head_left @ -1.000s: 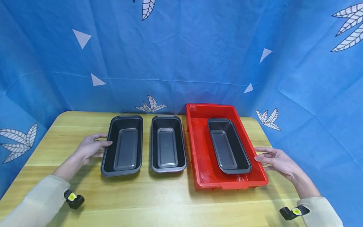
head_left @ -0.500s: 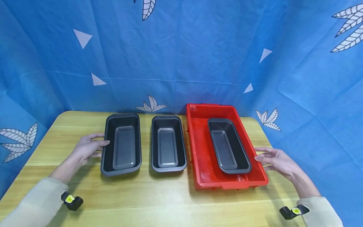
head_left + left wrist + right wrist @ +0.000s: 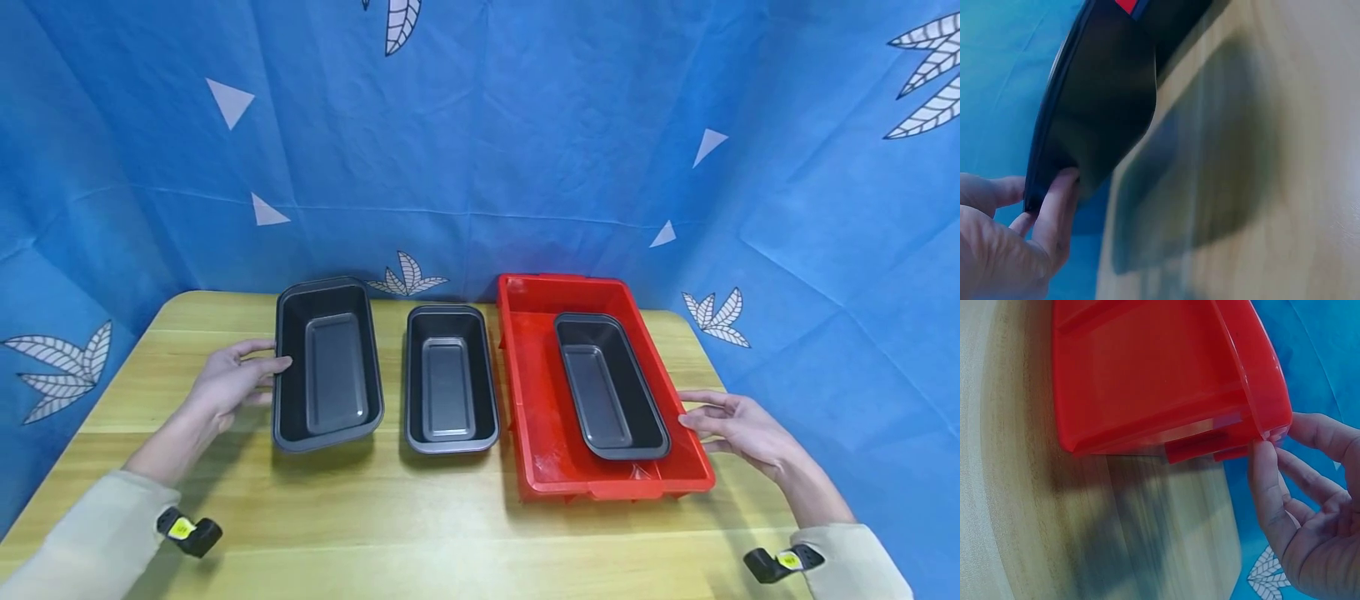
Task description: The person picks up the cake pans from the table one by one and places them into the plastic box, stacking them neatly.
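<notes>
My left hand (image 3: 228,385) pinches the left rim of a dark loaf pan (image 3: 335,367), thumb inside and fingers on the outer wall. That pan hangs tilted above the table, its shadow apart from it in the left wrist view. A second dark loaf pan (image 3: 447,383) stands on the table to its right. Farther right, a red plastic tray (image 3: 542,433) holds a third loaf pan (image 3: 606,392), set slightly askew. My right hand (image 3: 738,429) grips the tray's right rim near the front corner; the right wrist view shows thumb and finger at the rim (image 3: 1266,381).
The wooden table (image 3: 390,533) carries all the pans and the tray. A blue cloth (image 3: 465,125) with leaf and triangle prints hangs behind it and at both sides. A black wrist camera (image 3: 191,533) is strapped to the left sleeve, with another on the right sleeve.
My left hand has raised the left loaf pan and tilted it, its far end now higher up. The tray, the other pans and my right hand keep their places; the view has shifted slightly.
</notes>
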A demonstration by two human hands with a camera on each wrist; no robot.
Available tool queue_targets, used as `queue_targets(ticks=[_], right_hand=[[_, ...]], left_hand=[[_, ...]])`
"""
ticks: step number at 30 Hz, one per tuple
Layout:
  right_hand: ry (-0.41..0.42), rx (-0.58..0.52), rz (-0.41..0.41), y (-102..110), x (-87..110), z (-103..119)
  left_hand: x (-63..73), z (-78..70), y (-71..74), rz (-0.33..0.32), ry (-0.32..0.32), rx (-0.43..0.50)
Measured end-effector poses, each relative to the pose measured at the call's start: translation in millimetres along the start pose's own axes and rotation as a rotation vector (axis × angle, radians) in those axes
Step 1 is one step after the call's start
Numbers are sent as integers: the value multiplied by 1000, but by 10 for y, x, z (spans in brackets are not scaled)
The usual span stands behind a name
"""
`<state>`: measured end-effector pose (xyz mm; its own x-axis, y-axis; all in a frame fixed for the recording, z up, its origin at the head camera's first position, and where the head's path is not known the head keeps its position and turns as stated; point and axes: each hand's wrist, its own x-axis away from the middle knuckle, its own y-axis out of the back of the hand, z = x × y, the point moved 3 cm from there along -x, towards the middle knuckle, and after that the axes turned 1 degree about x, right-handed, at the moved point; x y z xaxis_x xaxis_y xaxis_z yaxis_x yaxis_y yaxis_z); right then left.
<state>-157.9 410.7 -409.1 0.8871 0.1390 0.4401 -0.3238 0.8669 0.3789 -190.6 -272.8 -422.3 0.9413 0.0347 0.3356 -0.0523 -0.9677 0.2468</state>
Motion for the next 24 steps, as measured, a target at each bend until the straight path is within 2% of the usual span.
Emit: queue_targets(ticks=[7,14,20,24], right_hand=[[3,1,2,-6,15,-3],[14,-8,10,-1,8,4],[12,-8,12,6,5,-2],[15,-8,12,5,1,0]], left_hand=[[74,-134,-45,-12,-11,14],[93,-255,-141,-5,-20,31],[125,-368,-303,9,-59,64],[128,-423,-437,29,-71,131]])
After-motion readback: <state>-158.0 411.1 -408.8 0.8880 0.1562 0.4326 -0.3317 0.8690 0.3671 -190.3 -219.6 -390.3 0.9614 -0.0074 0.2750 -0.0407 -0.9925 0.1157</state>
